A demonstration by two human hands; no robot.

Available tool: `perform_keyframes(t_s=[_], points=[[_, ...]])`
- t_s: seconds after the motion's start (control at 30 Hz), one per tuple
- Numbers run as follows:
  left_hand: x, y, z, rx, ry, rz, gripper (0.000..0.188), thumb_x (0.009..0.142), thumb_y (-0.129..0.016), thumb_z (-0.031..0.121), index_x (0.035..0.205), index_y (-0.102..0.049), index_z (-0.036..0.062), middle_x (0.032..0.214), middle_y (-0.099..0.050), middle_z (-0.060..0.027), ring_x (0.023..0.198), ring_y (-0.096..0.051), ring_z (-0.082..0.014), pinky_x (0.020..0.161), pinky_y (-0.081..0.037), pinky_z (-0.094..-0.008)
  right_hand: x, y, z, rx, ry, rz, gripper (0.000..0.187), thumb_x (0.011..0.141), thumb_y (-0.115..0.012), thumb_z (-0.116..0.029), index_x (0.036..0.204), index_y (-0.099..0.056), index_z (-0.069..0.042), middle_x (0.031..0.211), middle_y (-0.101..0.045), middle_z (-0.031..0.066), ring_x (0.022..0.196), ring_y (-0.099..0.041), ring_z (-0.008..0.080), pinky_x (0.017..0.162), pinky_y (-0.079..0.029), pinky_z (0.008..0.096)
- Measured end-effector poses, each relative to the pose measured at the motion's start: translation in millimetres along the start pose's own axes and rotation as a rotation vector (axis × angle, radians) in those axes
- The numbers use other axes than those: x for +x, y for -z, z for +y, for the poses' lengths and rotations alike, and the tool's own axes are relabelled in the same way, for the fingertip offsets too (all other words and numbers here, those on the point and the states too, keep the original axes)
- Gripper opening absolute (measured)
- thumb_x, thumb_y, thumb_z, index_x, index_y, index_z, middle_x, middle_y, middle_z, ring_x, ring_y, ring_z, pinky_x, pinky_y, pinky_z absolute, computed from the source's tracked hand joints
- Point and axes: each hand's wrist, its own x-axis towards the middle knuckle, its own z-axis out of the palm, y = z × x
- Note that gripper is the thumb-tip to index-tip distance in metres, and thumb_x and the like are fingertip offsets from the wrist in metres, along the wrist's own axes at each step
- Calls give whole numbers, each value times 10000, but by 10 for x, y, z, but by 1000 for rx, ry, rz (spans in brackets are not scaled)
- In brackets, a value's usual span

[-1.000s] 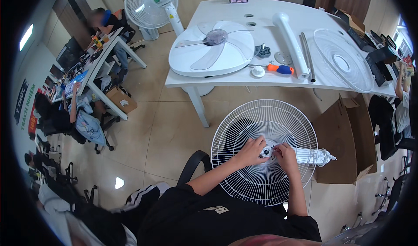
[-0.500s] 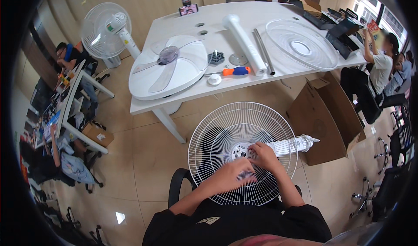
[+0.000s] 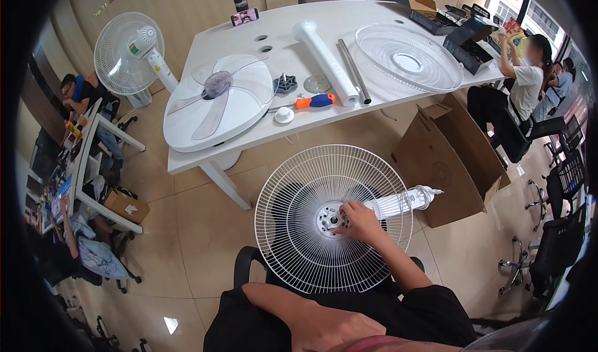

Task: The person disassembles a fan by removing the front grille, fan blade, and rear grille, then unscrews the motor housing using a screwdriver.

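A white wire fan grille [image 3: 293, 252] faces up in front of me, fixed around a round hub [image 3: 326, 225] with holes and a central shaft. Behind it, a white fan neck [image 3: 398, 203] sticks out to the right, a bundled white cord at its end. My right hand [image 3: 362, 222] rests on the hub, thumb and fingers curled about its right side near the shaft. Any small part under those fingertips is hidden. My left hand [image 3: 339, 328] is drawn back at the lower edge, close to my body and away from the grille. Its fingers are mostly hidden.
On the white table [image 3: 212, 44] are clear fan blades [image 3: 218, 84] on a white base, a screwdriver [image 3: 314, 101], a dark knob [image 3: 285, 83], a white tube [image 3: 324, 62], a metal pole [image 3: 354, 72] and another grille [image 3: 408, 59]. An open carton [image 3: 430, 159] stands right.
My left hand has left the hub and moved down toward my body. The right hand stays on the hub. The whole view has shifted slightly, the scene sliding left.
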Motion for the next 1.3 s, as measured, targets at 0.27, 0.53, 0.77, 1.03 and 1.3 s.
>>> perform_keyframes(t_s=[0.27,0.53,0.77,1.03,1.3], points=[[4,201,-43,-71,-19,-66,377,1013,-573,374,1220,-525,63,1230,-560,-197,1126,-581,-360,960,-444,-541,-13,-67,18,34,2,-4,570,708,-872,-418,1059,-603,-58,1021,-623,107,971,-650,306,816,-546,408],[69,427,-180,-228,-34,-180,431,1011,-582,365,1308,-461,77,1306,-518,-210,1182,-551,-378,990,-422,-569,1,-129,78,53,30,6,549,752,-842,-406,1085,-591,-49,1018,-614,106,989,-632,305,805,-542,404],[77,553,-151,-276,-29,-211,496,1009,-590,357,1385,-406,90,1373,-481,-221,1232,-525,-394,1016,-402,-593,-3,-96,53,70,5,17,592,683,-883,-366,1064,-568,-41,1021,-594,98,986,-622,298,808,-545,409],[110,670,-79,-271,-37,-231,585,1007,-600,347,1473,-342,105,1449,-440,-234,1288,-496,-412,1046,-380,-620,-2,-115,62,69,-3,-16,580,727,-863,-386,1081,-568,-35,1033,-594,107,976,-617,292,799,-545,403],[155,738,-75,-278,-46,-250,683,1004,-609,338,1560,-278,120,1525,-398,-247,1345,-466,-430,1076,-358,-648,-6,-149,76,62,3,5,574,720,-870,-375,1078,-566,-45,1041,-597,100,969,-616,293,789,-541,401]])
